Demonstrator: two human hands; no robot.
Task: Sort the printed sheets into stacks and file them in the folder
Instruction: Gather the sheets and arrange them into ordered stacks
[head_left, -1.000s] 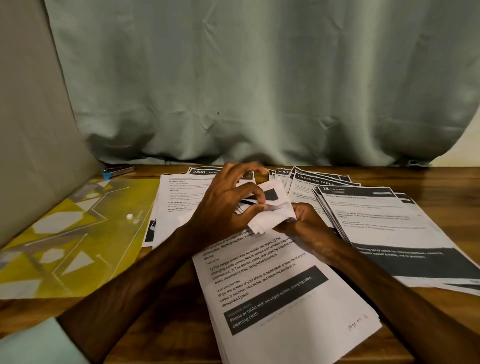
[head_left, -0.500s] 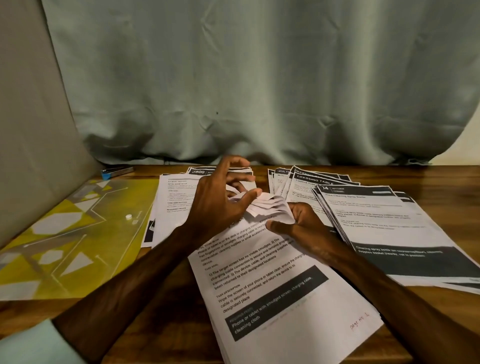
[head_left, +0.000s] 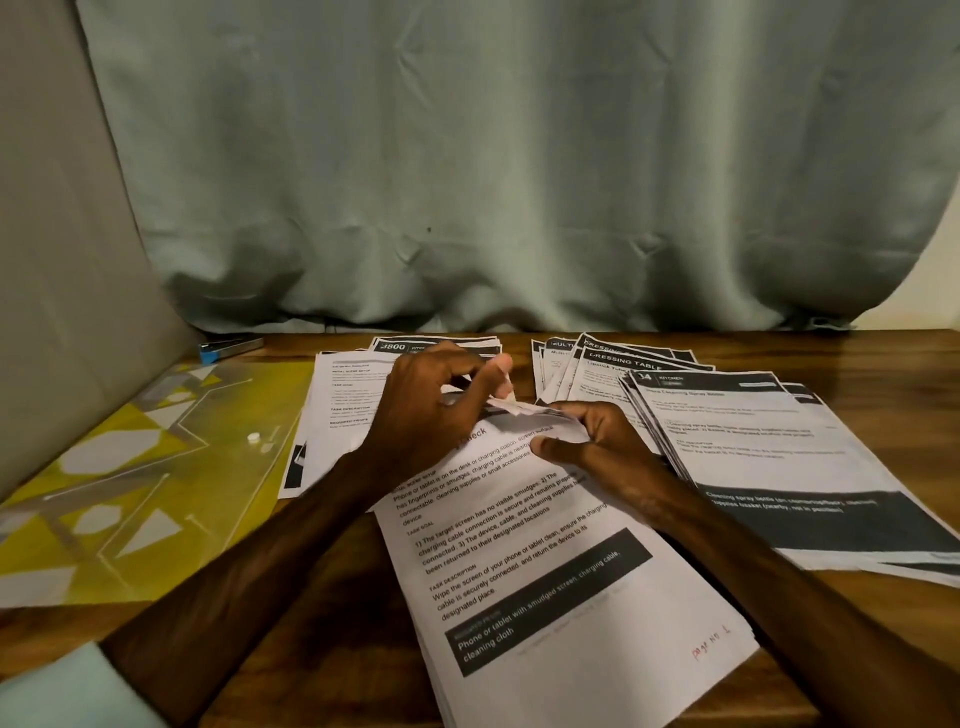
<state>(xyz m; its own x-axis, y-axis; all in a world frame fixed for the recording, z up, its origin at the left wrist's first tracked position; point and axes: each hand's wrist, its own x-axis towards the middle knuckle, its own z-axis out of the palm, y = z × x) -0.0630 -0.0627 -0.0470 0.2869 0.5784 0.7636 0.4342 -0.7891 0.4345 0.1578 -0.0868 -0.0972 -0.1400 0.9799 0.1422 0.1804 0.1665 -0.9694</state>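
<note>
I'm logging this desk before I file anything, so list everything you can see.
Printed sheet stacks: several, white with black bands, table's middle and right.
Folder: one, yellow patterned, left.
Stapler: one, blue and silver, back left.
Table: one, brown wood.
Curtain: one, grey-green, behind.
Folded paper: one, white, pinched between both hands.
Left hand, right hand: two, over the near stack.

A pale grey-green curtain (head_left: 467, 182) is hung across the whole back, and its creased hem is met by the far edge of a dark wooden table (head_left: 883, 358). A grey upholstered panel (head_left: 62, 260) is set slanting at the left. A strip of cream wall (head_left: 937, 280) is seen at the far right. The room is dimly lit.
</note>
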